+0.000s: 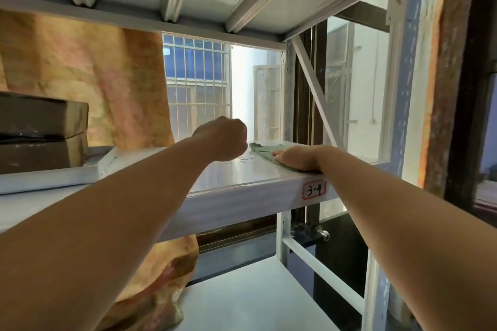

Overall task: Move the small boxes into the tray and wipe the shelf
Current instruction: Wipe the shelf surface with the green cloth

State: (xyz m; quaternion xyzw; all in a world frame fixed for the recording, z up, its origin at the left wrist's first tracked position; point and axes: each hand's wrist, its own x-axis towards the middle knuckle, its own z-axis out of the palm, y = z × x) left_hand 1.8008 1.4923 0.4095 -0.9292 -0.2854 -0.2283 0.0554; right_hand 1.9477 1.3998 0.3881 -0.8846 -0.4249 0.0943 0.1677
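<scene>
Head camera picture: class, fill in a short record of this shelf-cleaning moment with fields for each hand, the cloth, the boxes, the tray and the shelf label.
left hand: left hand closed in a fist above the shelf, nothing visible in it
right hand: right hand pressed flat on the cloth
cloth: green cloth spread on the shelf's right part, partly under the hand
boxes: two brown boxes stacked, at far left
tray: white tray under the boxes
shelf label: label on the front edge, handwritten, apparently 3-4
</scene>
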